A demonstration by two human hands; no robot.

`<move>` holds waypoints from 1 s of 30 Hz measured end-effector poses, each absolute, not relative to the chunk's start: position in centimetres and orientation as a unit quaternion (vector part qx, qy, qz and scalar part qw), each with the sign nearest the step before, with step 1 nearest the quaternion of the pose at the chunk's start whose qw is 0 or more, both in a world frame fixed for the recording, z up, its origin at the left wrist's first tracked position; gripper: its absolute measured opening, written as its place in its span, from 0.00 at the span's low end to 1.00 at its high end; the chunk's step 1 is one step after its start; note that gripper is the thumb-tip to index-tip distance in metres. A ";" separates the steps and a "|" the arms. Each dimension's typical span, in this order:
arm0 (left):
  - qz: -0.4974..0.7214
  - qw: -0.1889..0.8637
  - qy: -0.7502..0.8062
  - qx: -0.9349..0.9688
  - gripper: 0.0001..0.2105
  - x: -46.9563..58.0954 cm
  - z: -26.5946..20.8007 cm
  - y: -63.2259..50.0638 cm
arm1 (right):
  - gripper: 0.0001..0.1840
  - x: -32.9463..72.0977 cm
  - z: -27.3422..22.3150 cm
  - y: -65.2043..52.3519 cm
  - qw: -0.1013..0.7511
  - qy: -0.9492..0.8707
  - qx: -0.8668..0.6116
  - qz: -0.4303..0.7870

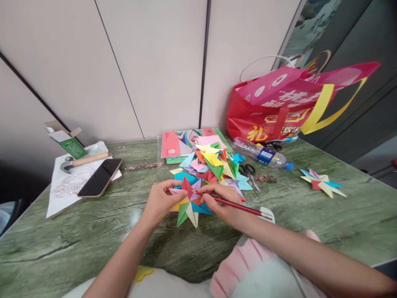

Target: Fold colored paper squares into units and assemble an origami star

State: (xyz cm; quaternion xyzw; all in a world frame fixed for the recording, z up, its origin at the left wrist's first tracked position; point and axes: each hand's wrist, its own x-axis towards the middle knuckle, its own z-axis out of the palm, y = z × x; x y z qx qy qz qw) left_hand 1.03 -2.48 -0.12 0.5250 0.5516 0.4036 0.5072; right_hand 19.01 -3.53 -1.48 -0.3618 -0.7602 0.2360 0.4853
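My left hand point(163, 199) pinches the left side of a many-coloured folded paper star point(187, 207), thumb on top near its middle. A red pencil point(238, 205) with an eraser end is gripped in my right hand point(221, 203); its tip points at the star's centre, and I cannot tell whether it touches the paper. Just beyond both hands lies a heap of folded paper pieces point(214, 159) in several colours. Another paper star point(322, 183) rests alone on the right of the table.
Black scissors point(248, 170) and a plastic bottle point(263, 155) lie beside the heap, before a red bag point(273, 107). Paper packs point(173, 145) lie behind it. On the left are a phone point(101, 177), a hammer point(83, 160), clear beads point(72, 182) and a small green box point(72, 146).
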 end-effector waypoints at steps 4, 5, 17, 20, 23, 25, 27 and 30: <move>0.407 0.509 0.559 0.513 0.19 1.1 0.0 -2.5 | 0.07 19.2 -1.2 -3.7 0.475 -0.760 -0.371 0.241; 0.405 0.510 0.561 0.510 0.19 1.2 0.0 -2.5 | 0.07 19.2 -1.2 -3.7 0.475 -0.759 -0.372 0.245; 0.403 0.505 0.562 0.517 0.19 1.2 0.1 -2.5 | 0.06 19.0 -2.5 -3.2 0.505 -0.742 -0.359 0.256; 0.407 0.504 0.555 0.522 0.19 1.1 -0.1 -2.5 | 0.06 19.1 -2.6 -3.2 0.504 -0.731 -0.368 0.275; 0.408 0.505 0.556 0.519 0.19 1.1 -0.1 -2.4 | 0.06 19.1 -2.7 -3.2 0.509 -0.720 -0.371 0.292; 0.404 0.510 0.555 0.518 0.19 1.2 -0.1 -2.4 | 0.07 19.1 -2.8 -3.2 0.511 -0.721 -0.368 0.289; 0.402 0.521 0.549 0.516 0.18 1.3 0.0 -2.5 | 0.07 19.0 -2.8 -3.2 0.512 -0.727 -0.364 0.277; 0.403 0.525 0.545 0.514 0.16 1.3 0.1 -2.5 | 0.08 19.0 -2.6 -3.2 0.507 -0.736 -0.359 0.269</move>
